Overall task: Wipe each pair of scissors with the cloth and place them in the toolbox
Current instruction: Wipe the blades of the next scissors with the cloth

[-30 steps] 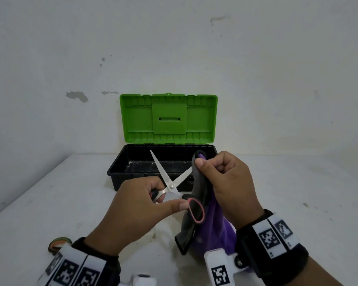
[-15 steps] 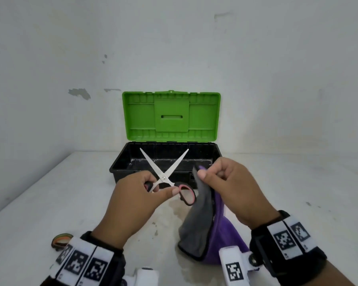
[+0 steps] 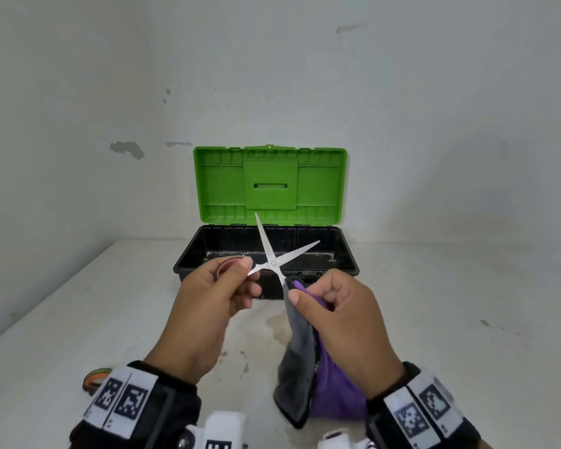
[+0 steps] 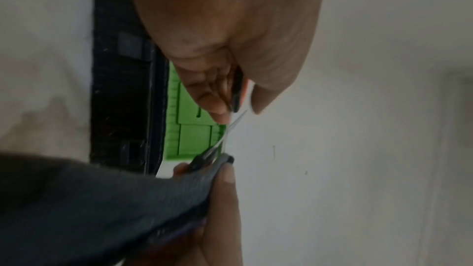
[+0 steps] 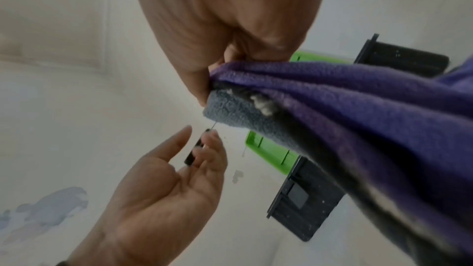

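Compared with half a second earlier, the scissors (image 3: 274, 258) have been turned over: the pink-rimmed handle loop, previously on the right beside the cloth, is now pinched in the left hand (image 3: 208, 306) on the left, while the other handle has been tucked into the cloth (image 3: 308, 367). The blades are spread wide in an X, with the longer-looking blade raised toward the green lid (image 3: 269, 181) and the other angled right over the black tray of the toolbox (image 3: 347, 257).

The scissors are held above the table (image 3: 78, 319), just in front of the open toolbox — not yet inside it. The blades are seen as slim, bright, pointed metal; the handles are dark, one with a pink inner rim.

The cloth is gripped by the right hand (image 3: 344, 322), thumb and curled fingers closed round a bunched fold that wraps the second handle. It is a soft, napped fabric — grey on one face, purple on the other — hanging to the tabletop. The toolbox is of ribbed moulded plastic, its lid standing upright against the wall.
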Action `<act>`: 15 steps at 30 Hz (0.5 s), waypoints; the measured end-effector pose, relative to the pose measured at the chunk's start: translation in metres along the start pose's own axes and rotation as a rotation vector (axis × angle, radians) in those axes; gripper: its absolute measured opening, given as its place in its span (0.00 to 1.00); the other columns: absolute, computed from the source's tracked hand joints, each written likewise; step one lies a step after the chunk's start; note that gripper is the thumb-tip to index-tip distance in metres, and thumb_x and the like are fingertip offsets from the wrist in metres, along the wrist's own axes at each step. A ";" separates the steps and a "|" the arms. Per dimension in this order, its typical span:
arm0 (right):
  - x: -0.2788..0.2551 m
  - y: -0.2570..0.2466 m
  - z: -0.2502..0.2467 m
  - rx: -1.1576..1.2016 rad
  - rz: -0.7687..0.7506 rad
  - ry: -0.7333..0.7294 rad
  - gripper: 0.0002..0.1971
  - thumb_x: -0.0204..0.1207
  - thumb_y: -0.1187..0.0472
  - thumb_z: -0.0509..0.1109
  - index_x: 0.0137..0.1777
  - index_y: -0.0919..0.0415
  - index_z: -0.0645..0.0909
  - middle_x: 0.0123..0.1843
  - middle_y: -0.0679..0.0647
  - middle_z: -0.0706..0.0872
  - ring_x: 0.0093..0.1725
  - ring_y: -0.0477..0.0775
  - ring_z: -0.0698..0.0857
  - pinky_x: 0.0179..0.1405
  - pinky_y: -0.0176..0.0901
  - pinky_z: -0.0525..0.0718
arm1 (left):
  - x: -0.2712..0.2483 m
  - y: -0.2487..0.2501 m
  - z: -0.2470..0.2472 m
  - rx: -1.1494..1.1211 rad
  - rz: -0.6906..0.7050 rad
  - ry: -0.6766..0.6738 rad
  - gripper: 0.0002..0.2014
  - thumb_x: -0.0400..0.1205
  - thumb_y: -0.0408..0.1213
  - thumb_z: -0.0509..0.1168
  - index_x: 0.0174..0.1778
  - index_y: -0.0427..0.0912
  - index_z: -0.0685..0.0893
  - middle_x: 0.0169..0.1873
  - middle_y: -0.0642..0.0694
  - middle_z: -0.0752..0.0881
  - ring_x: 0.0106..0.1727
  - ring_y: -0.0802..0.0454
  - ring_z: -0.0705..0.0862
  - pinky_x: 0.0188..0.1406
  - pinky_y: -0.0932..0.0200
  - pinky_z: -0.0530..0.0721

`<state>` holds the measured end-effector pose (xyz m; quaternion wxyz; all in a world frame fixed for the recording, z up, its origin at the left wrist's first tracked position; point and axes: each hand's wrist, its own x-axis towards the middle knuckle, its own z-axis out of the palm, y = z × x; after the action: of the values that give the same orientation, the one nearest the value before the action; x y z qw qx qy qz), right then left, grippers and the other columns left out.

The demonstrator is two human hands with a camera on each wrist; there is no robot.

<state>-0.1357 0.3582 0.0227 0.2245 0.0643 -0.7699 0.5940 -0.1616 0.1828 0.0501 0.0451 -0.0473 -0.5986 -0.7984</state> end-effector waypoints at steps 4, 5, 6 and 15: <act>-0.009 -0.005 0.011 0.008 -0.033 0.049 0.12 0.74 0.59 0.80 0.35 0.56 0.81 0.28 0.50 0.86 0.29 0.42 0.81 0.32 0.35 0.82 | -0.004 -0.009 0.013 -0.268 -0.111 0.036 0.12 0.85 0.44 0.62 0.52 0.38 0.84 0.43 0.39 0.90 0.42 0.47 0.87 0.42 0.54 0.81; -0.011 -0.005 0.013 0.001 -0.046 0.038 0.11 0.74 0.60 0.80 0.35 0.56 0.80 0.28 0.48 0.85 0.29 0.40 0.81 0.32 0.34 0.81 | -0.005 -0.012 0.015 -0.266 -0.126 0.048 0.16 0.86 0.46 0.61 0.52 0.37 0.85 0.42 0.39 0.90 0.42 0.46 0.87 0.44 0.52 0.82; -0.013 -0.006 0.015 -0.010 -0.058 0.019 0.11 0.75 0.60 0.80 0.35 0.55 0.80 0.28 0.47 0.85 0.29 0.41 0.81 0.32 0.34 0.82 | -0.006 -0.013 0.017 -0.246 -0.136 0.059 0.18 0.87 0.48 0.59 0.50 0.36 0.85 0.41 0.39 0.90 0.43 0.44 0.88 0.46 0.51 0.83; -0.026 -0.009 -0.006 0.167 -0.004 -0.241 0.10 0.70 0.59 0.83 0.36 0.57 0.83 0.36 0.54 0.91 0.37 0.57 0.90 0.37 0.52 0.89 | -0.005 0.001 0.012 -0.346 -0.224 -0.005 0.23 0.88 0.54 0.54 0.58 0.34 0.79 0.43 0.30 0.82 0.40 0.37 0.88 0.44 0.42 0.89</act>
<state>-0.1077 0.3571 0.0210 0.1253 0.1552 -0.7391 0.6434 -0.1559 0.1942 0.0532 -0.0544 0.0104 -0.4540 -0.8893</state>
